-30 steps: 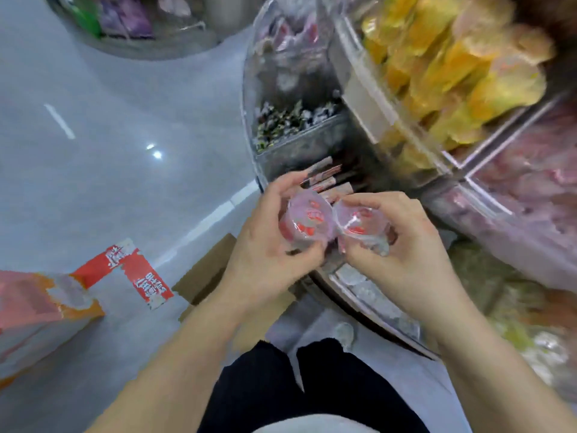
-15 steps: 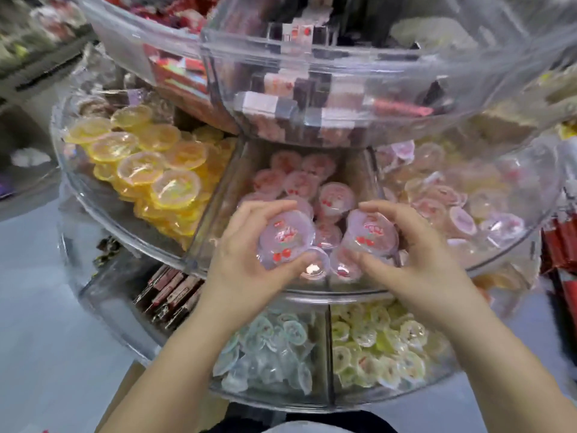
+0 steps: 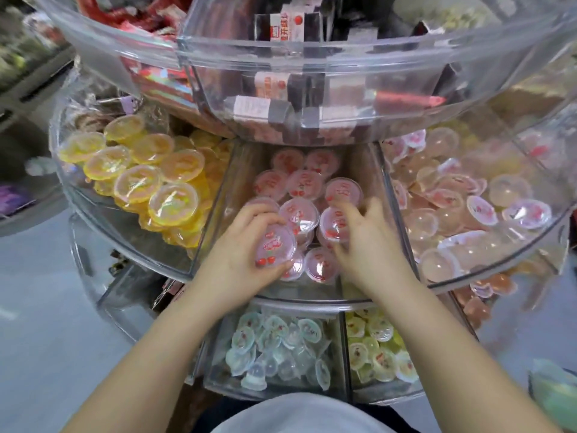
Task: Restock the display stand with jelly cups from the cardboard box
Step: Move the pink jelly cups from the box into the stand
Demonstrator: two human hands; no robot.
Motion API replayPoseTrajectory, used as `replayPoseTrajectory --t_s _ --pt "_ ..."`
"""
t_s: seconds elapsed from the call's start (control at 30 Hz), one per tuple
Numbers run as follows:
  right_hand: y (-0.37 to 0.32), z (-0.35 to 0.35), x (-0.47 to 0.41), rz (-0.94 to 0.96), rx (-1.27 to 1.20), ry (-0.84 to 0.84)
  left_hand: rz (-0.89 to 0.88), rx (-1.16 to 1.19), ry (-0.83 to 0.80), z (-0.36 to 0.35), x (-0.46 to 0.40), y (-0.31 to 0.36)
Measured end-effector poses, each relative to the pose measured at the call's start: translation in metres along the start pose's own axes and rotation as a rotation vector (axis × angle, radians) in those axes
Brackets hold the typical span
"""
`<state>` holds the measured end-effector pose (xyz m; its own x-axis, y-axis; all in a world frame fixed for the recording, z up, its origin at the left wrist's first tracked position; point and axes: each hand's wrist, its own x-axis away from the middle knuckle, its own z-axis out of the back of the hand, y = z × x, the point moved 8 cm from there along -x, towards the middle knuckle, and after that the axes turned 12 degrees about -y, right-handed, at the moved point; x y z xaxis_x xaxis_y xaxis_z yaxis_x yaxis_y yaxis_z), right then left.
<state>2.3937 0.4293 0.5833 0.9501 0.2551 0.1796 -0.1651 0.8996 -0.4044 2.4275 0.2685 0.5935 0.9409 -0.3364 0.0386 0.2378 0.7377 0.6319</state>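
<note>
From the head camera, your left hand (image 3: 237, 254) curls its fingers around a pink jelly cup (image 3: 275, 250), holding it low in the middle compartment of the clear display stand (image 3: 131, 245). Your right hand (image 3: 362, 245) is blurred over another cup (image 3: 335, 225); I cannot tell whether its fingers grip it.

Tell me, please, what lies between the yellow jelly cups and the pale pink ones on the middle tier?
The head view shows the compartment of red cherry jelly cups there, with the left hand and right hand inside it.
</note>
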Motion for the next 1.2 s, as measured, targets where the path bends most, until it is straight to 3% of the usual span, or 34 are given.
replayPoseTrajectory --t_s 0.17,0.87,1.2 --pt "0.010 -0.009 0.000 -0.024 -0.139 0.019 -0.020 -0.077 -0.121 -0.019 -0.006 0.000" --pt "0.010 -0.006 0.005 -0.001 -0.110 0.081 -0.048 -0.017 -0.093 -0.021 -0.007 -0.009" --pt "0.008 -0.009 0.006 -0.067 -0.070 -0.043 -0.043 -0.018 -0.100 -0.021 -0.007 -0.010"
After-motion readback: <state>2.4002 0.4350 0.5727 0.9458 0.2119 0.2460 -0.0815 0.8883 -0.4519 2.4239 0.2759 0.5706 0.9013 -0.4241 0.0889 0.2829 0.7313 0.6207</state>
